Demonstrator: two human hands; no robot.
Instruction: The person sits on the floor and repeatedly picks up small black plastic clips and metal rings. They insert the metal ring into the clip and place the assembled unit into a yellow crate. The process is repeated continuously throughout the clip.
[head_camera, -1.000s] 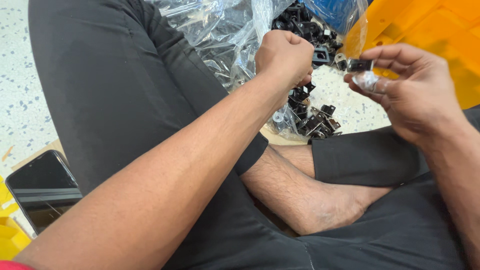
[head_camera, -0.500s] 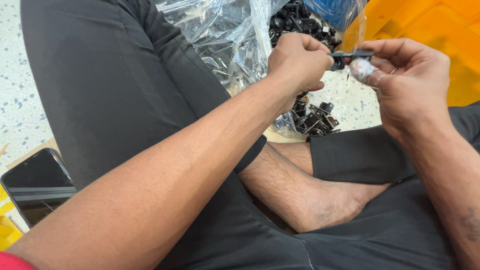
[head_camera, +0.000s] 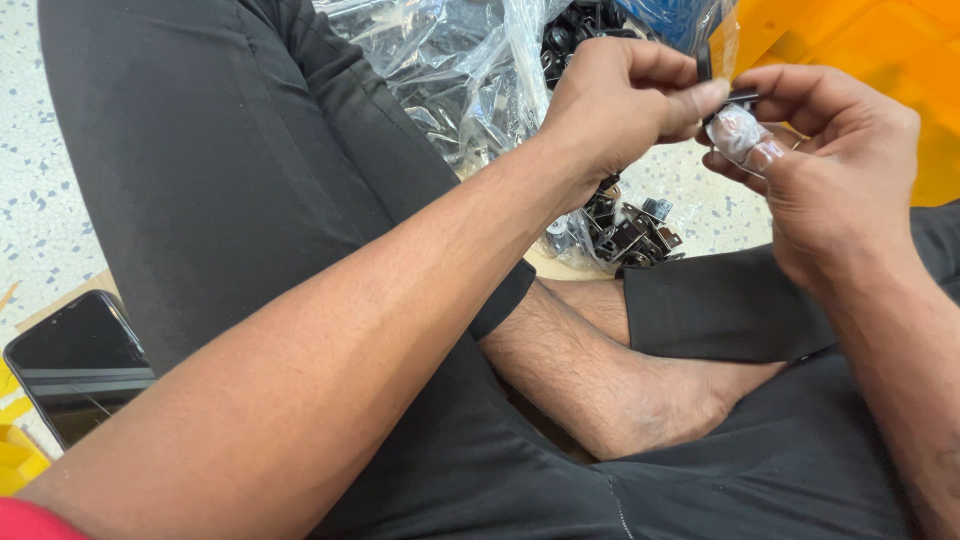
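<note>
Since 0.5 s ago, both hands are seen raised a bit and drawn closer together; the small black part, earlier held out level between them, is now mostly covered by the left fingertips.

Left hand (head_camera: 620, 110) is closed in a pinch, thumb and forefinger tips (head_camera: 700, 98) pressed on the small black part (head_camera: 738, 97); only a short dark stub of it is seen, sticking out to the right of those tips. Right hand (head_camera: 830, 170) is curled, its fingers closed round a small clear plastic bag (head_camera: 740, 135), crinkled and shiny, held betw. thumb and fingers. The part lies just above the bag's top, touching or nearly touching it; whether it's inside the bag's mouth cannot be told. Both are held in the air, over the floor and the crossed legs.

Behind the hands, a heap of clear plastic bags (head_camera: 450, 70) is spread on the floor (head_camera: 30, 150), glossy and wrinkled. A pile of small black clips w/ metal bits (head_camera: 630, 230) lies below the left hand, just beside the bare foot (head_camera: 640, 390). An orange crate (head_camera: 880, 50), smooth plastic, fills the top right corner. A black phone (head_camera: 75, 365), flat and glassy, lies at the left edge, on the speckled floor. Black trousers (head_camera: 230, 180) of matte cloth are seen.
</note>
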